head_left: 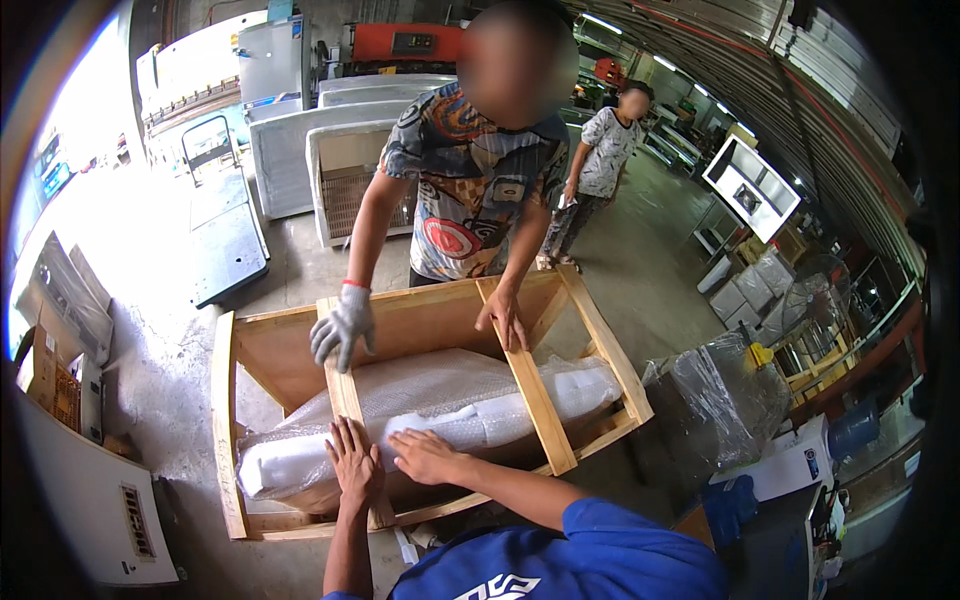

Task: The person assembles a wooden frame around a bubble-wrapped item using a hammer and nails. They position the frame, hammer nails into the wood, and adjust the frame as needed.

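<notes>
A wooden crate [228,440] stands in front of me, holding a long bundle [440,385] in bubble wrap over white padding. Two slats cross its top. My left hand [355,465] lies on the near part of the left slat [345,392], fingers extended. Just right of it, my right hand [428,458] reaches over the bundle with fingers stretched out, holding nothing; whether it touches the wrap, I cannot tell. Across the crate, a co-worker's gloved hand [345,325] is at the far end of that slat. Their bare hand [507,318] rests on the right slat [530,390].
A flat trolley [228,235] stands at the far left, near several large framed panels [280,155]. Plastic-wrapped goods [735,400] stand close on the right. A white cabinet [90,500] is at the near left. Another person [600,150] stands behind the co-worker.
</notes>
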{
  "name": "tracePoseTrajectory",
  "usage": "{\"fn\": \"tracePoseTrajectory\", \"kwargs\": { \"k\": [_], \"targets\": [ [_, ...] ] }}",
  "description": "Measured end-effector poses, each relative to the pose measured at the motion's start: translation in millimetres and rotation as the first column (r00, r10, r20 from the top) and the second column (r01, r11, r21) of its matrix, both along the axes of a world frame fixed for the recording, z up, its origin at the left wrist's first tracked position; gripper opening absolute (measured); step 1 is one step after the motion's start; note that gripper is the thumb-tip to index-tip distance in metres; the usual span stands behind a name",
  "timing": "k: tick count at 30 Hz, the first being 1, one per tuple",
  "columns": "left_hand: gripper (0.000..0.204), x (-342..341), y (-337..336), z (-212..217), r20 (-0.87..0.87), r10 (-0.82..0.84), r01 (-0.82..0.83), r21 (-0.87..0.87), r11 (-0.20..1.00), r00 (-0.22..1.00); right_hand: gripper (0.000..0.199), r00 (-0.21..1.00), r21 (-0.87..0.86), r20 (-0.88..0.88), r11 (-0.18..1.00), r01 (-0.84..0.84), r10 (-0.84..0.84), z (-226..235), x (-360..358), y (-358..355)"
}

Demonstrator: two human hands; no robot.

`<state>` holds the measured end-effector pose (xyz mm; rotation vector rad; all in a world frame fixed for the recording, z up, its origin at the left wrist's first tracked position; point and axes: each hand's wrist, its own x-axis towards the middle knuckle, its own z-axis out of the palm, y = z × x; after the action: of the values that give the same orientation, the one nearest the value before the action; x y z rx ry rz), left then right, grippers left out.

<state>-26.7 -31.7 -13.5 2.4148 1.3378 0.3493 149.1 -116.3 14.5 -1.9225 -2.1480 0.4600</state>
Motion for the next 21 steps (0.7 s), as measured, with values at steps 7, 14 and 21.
{"fn": "tracePoseTrajectory", "kwargs": {
  "k": [7,14,21],
  "targets": [
    [0.084,-6,14,-9,0.027,0.018,-0.018,0.003,1.0,0.999,0.062,1.0,-0.054,-0.015,0.998,0.026,-0.027,20,-6,15],
    [0.074,-3,-5,-10,0.016,0.177,-0.178,0.098,0.979,0.984,0.066,0.99,0.0,-0.14,1.0,-0.031,0.031,5,5,-2],
    [0.076,2,-7,-13,0.052,0.194,-0.197,0.061,0.978,0.98,0.068,0.998,-0.05,0.055,0.998,-0.04,0.043,10,-1,-15]
  ]
}}
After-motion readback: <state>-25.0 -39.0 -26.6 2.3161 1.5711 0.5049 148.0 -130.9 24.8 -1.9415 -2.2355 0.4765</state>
